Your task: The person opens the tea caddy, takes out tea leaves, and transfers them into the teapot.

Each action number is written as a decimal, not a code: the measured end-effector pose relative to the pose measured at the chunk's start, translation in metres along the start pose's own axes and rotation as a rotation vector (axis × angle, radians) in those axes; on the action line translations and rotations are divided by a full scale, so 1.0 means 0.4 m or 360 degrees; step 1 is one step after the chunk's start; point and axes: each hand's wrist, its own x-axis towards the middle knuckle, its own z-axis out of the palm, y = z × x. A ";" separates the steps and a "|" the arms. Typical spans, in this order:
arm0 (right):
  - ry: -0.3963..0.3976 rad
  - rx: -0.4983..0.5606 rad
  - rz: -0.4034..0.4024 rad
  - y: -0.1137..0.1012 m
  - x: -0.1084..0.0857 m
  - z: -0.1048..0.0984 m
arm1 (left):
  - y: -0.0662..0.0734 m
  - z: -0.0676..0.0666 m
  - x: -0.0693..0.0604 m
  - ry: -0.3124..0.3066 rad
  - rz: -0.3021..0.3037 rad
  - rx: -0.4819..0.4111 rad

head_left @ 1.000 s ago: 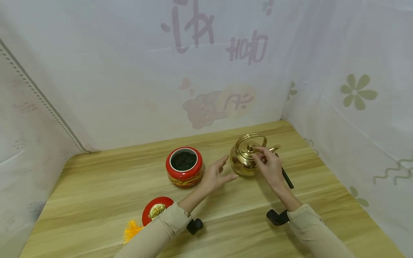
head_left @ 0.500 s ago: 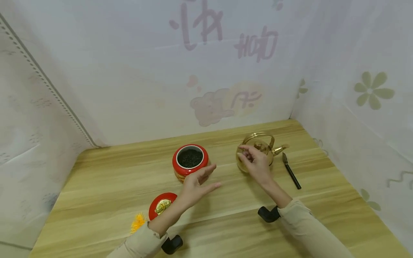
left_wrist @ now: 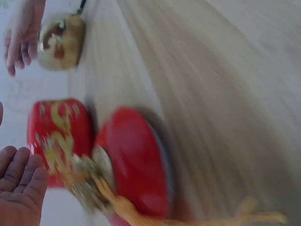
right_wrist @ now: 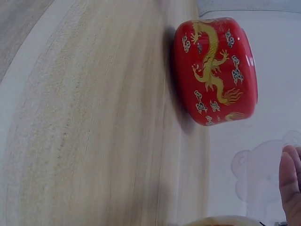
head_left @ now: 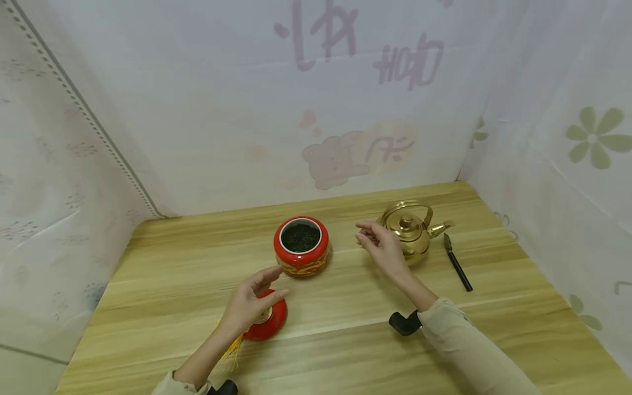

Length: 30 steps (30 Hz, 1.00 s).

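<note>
My left hand [head_left: 247, 303] hovers over the red lid [head_left: 278, 323], fingers extended and holding nothing. The lid has a gold ornament and a yellow tassel [head_left: 231, 350]; the hand partly covers both. Behind it stands an uncovered red jar [head_left: 316, 262] filled with dark dry leaves [head_left: 300, 238]. Gold dragons decorate its wall, seen clearly on the jar [right_wrist: 214, 70] in the right wrist view. My right hand [head_left: 387, 253] is just left of the brass kettle [head_left: 417, 248], fingers loosely bent with nothing visible between them. The kettle's own lid [head_left: 405, 225] is on.
A dark-handled brush [head_left: 458, 267] lies right of the kettle on the wooden table [head_left: 345, 351]. Printed cloth walls [head_left: 222, 137] enclose the back and both sides. Black wrist mounts [head_left: 405, 323] sit at the cuffs.
My right hand has left the kettle's lid knob and moved left. My left hand has drawn back from between jar and kettle to over the red lid. The head view has shifted slightly.
</note>
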 end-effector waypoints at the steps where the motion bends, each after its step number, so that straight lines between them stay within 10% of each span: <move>1: -0.0018 0.0009 0.0036 0.001 0.001 0.003 | -0.007 -0.009 -0.007 0.0010 -0.0013 0.0008; 15: -0.0390 0.0364 0.0198 0.040 0.030 0.074 | -0.074 -0.061 -0.057 0.0110 -0.0050 0.0370; 30: -0.0570 0.0355 0.0260 0.064 0.052 0.122 | -0.101 -0.060 -0.063 0.0135 -0.0013 0.0488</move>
